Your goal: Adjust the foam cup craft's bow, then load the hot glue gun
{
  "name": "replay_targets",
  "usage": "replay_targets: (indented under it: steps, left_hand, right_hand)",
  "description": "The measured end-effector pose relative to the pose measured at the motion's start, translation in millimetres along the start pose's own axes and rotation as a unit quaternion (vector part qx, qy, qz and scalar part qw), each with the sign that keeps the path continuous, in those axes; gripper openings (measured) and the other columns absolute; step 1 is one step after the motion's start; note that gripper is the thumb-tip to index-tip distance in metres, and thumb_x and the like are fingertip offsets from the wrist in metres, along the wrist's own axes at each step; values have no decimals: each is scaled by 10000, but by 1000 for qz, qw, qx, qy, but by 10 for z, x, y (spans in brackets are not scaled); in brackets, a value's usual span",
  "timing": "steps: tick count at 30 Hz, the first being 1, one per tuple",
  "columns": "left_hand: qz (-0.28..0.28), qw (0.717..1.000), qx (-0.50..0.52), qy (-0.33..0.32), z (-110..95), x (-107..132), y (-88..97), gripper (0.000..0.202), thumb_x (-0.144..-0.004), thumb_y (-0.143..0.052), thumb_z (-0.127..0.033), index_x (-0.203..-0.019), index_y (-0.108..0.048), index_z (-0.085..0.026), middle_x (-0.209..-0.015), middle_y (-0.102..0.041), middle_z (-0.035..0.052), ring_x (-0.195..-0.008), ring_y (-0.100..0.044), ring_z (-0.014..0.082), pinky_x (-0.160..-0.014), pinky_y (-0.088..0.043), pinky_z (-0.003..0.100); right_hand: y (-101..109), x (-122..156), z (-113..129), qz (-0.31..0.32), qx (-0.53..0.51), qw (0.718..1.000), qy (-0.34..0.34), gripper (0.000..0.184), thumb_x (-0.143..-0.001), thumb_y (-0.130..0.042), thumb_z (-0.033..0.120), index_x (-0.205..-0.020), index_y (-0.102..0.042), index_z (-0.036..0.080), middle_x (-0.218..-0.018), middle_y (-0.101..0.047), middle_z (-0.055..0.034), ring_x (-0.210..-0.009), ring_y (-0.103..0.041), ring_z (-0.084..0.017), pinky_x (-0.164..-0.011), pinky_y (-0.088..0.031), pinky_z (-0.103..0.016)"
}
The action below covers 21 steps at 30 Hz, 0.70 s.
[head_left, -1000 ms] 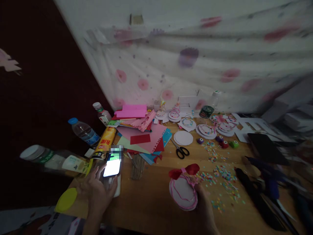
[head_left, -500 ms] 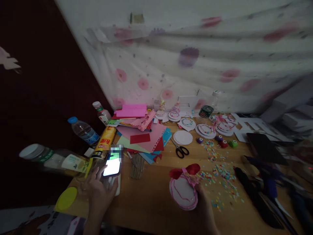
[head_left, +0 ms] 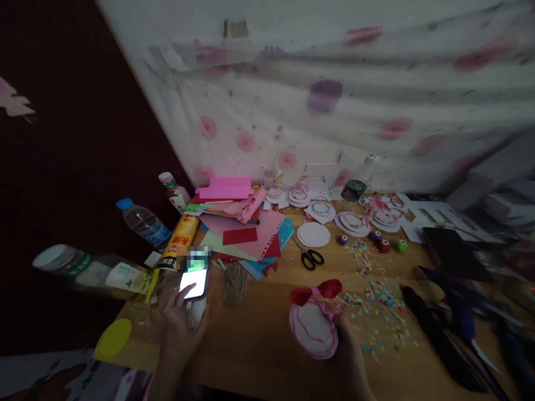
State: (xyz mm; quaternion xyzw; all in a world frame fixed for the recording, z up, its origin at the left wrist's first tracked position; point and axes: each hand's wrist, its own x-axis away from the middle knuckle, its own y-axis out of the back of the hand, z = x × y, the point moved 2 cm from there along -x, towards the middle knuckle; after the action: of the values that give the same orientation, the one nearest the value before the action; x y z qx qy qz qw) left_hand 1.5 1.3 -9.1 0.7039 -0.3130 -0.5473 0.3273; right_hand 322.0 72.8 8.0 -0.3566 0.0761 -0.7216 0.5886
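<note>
My left hand [head_left: 178, 323] lies on the wooden table [head_left: 259, 345] at the lower left, a finger touching the lit screen of a phone [head_left: 193, 282]. My right hand [head_left: 349, 348] at the lower middle holds a white oval paper craft [head_left: 313, 331] trimmed in pink, with a red bow [head_left: 317, 292] on its top edge. The craft rests on the table, and the hand's fingers grip its right side.
A pile of coloured paper [head_left: 244, 228] lies behind the phone, with black scissors [head_left: 310, 257] beside it. Bottles [head_left: 144, 223] and a yellow tube [head_left: 179, 240] stand at the left. Confetti [head_left: 378, 301], small punches [head_left: 382, 245] and round paper crafts [head_left: 351, 221] fill the back right. A yellow lid [head_left: 112, 338] sits near the edge.
My left hand has slid forward onto the phone, its finger now on the screen. The right hand and the craft have stayed put.
</note>
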Motion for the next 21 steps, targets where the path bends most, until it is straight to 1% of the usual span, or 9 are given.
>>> replay_targets:
  steps: [2, 5, 7, 9, 11, 14, 18, 21]
  left_hand:
    - [-7, 1000, -14, 13, 42, 0, -14, 436, -801, -627, -432, -1137, -612, -154, -1045, -701, 157, -1048, -628, 357, -903, -502, 508]
    - [-42, 998, -42, 34, 84, -51, 13, 496, -813, -605, -456, -1184, -586, -128, -1095, -688, 186, -1091, -612, 375, -952, -474, 534]
    - [-58, 996, -57, 40, 86, -114, 49, 524, -816, -587, -466, -1207, -577, -118, -1107, -675, 198, -1088, -609, 379, -950, -466, 546]
    - [-60, 995, -65, 47, 75, -177, 79, 544, -803, -598, -476, -1214, -576, -120, -1107, -665, 198, -1062, -614, 371, -937, -468, 546]
    - [-56, 996, -57, 47, 61, -215, 85, 545, -796, -604, -466, -1219, -568, -124, -1113, -657, 193, -1065, -613, 367, -937, -469, 539]
    - [-45, 997, -35, 51, 62, -213, 52, 535, -802, -606, -452, -1219, -559, -120, -1134, -647, 196, -1123, -592, 380, -947, -472, 529]
    - [-30, 997, -31, 61, 94, -163, 14, 539, -800, -620, -459, -1210, -579, -111, -1154, -636, 211, -1126, -595, 385, -942, -482, 523]
    - [-70, 995, -40, 59, 95, -126, 49, 550, -789, -639, -455, -1208, -604, -101, -1103, -662, 216, -1059, -623, 396, -913, -490, 554]
  right_hand:
    - [3, 1, -7, -12, 3, 1000, -26, 238, -508, -839, 383, -535, -669, 218, -537, -650, 20, -516, -535, -183, -630, -527, -338]
    - [47, -20, -37, -15, 2, 999, -31, 256, -500, -833, 376, -514, -631, 219, -535, -619, 34, -502, -499, -160, -583, -510, -310]
    - [81, -39, -63, -6, 2, 1000, -30, 269, -513, -828, 376, -503, -606, 225, -521, -581, 45, -502, -489, -155, -584, -508, -305]
    - [100, -53, -79, 1, 0, 1000, -30, 274, -519, -825, 380, -499, -598, 229, -514, -569, 46, -508, -500, -161, -604, -512, -318]
    - [100, -55, -83, 0, -2, 999, -37, 254, -510, -827, 387, -525, -632, 226, -531, -599, 35, -527, -532, -179, -622, -516, -335]
    - [87, -44, -75, -7, -6, 998, -54, 252, -495, -837, 397, -596, -696, 214, -575, -653, 19, -566, -576, -204, -630, -513, -345]
    - [90, -32, -57, 6, -2, 999, -37, 266, -556, -838, 415, -565, -661, 217, -556, -636, 29, -545, -548, -183, -612, -496, -324]
    - [76, -23, -38, 5, -2, 1000, 0, 270, -549, -855, 398, -547, -661, 210, -545, -623, 32, -507, -508, -156, -555, -471, -292]
